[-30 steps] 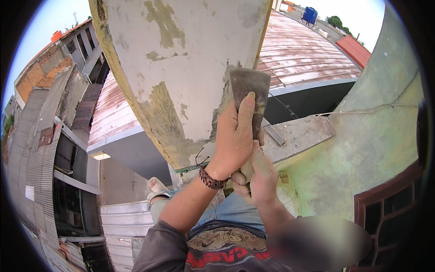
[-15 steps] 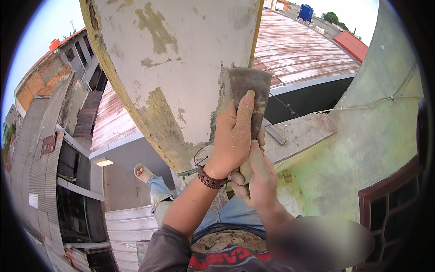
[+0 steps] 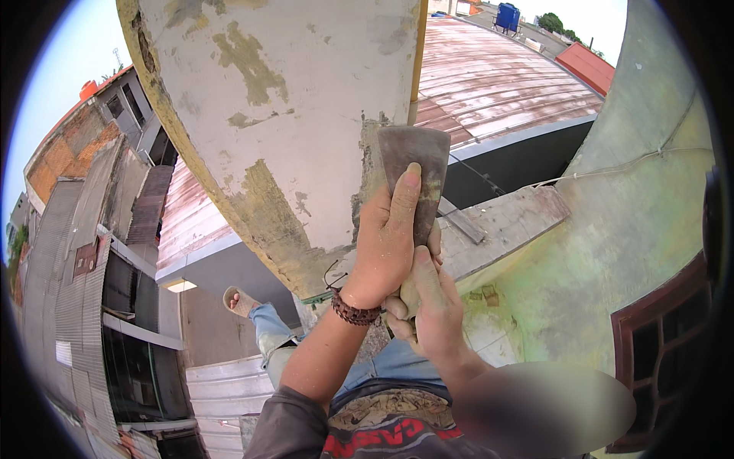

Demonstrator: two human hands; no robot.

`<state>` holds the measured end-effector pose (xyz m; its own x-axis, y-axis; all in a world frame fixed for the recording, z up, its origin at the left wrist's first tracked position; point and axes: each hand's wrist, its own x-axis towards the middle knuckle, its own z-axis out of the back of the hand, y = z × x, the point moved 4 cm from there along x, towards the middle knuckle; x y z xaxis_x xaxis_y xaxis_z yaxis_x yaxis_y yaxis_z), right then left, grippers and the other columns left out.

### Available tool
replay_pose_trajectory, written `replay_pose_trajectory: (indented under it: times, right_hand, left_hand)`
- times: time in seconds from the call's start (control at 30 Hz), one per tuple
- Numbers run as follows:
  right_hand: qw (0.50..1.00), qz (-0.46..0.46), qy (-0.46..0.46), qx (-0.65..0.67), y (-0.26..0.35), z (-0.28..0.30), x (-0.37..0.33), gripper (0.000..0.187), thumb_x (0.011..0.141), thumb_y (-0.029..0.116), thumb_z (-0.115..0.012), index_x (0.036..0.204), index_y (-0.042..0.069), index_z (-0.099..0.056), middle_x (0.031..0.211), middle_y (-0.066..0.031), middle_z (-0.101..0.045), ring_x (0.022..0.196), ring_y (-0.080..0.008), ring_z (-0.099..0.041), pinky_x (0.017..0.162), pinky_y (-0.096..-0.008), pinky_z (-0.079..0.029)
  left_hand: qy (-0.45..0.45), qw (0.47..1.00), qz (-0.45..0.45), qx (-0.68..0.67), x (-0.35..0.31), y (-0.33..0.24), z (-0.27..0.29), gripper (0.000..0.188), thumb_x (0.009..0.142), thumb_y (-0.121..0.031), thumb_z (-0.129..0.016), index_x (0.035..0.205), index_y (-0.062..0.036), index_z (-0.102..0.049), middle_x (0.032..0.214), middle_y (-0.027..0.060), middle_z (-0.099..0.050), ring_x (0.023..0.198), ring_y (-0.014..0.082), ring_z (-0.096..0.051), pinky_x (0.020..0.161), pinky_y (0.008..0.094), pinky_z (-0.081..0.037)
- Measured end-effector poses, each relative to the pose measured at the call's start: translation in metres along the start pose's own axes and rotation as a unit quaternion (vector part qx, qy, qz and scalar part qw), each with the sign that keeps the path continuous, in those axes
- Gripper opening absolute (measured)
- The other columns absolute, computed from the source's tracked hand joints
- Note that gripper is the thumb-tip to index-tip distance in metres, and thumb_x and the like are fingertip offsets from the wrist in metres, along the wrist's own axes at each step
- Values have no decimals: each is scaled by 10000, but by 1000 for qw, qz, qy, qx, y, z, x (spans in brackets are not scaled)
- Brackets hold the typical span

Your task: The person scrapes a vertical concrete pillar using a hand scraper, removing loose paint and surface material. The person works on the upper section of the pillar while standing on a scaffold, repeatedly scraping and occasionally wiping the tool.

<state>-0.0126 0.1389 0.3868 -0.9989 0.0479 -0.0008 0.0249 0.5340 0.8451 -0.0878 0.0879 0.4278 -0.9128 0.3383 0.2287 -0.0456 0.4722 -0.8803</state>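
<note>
A wide metal scraper (image 3: 414,149) is gripped in both my hands, its broad blade pointing away from me at the right edge of a pale wall (image 3: 321,130). My left hand (image 3: 384,249) wraps the blade's lower part, thumb stretched along its face. Just below, my right hand (image 3: 436,310) closes round the handle (image 3: 410,297). Grey-brown patches of bared plaster (image 3: 264,203) show where the wall's white coat is gone. One such strip runs beside the blade. Whether the blade touches the wall, I cannot tell.
Rusty corrugated roofing (image 3: 505,76) lies beyond the wall. A concrete ledge (image 3: 512,229) with a small flat strip on it joins a greenish wall (image 3: 612,237) at the right. A brown-framed window (image 3: 661,344) is at lower right. My left foot (image 3: 241,300) stands out over lower roofs.
Both hands and the scraper have come slightly down and toward me, with the blade's edge lower against the wall. The whole view has shifted a little. The grip is the same.
</note>
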Motion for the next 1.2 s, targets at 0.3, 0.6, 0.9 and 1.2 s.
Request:
replay_pose_trajectory:
  times: [0.3, 0.6, 0.9, 1.2]
  right_hand:
    - [997, -53, 6, 53, 2, 3, 0, 364, 1027, 425, -389, 1006, 82, -510, 618, -12, -475, 393, -70, -392, 324, -213, -284]
    - [994, -90, 1, 57, 5, 5, 5, 407, 1021, 476, -357, 1065, 103, -514, 638, -33, -479, 381, -85, -361, 325, -216, -280]
    - [986, -128, 37, 103, 4, 15, -1, 356, 1027, 418, -385, 1088, 76, -465, 716, -44, -494, 417, -82, -393, 307, -218, -290]
    - [992, -117, 2, 36, 9, 11, 1, 456, 1003, 540, -354, 1039, 125, -539, 590, -27, -452, 355, -99, -331, 321, -225, -255]
  left_hand:
    - [-15, 999, -21, 34, 2, 0, 1, 384, 1004, -404, -478, 995, -21, -507, 693, 46, -552, 448, 116, -534, 391, 258, -451]
    - [-30, 996, -45, 77, 5, -3, -2, 402, 1011, -406, -463, 968, -8, -504, 674, 46, -544, 444, 112, -523, 384, 258, -433]
    - [-45, 995, -35, 77, 1, 2, -3, 361, 1019, -376, -457, 980, -19, -496, 681, 42, -542, 455, 107, -516, 395, 252, -426]
    - [-41, 995, -45, 80, 3, -3, -6, 335, 1024, -347, -450, 1020, -18, -511, 689, 43, -538, 460, 101, -510, 397, 249, -423]
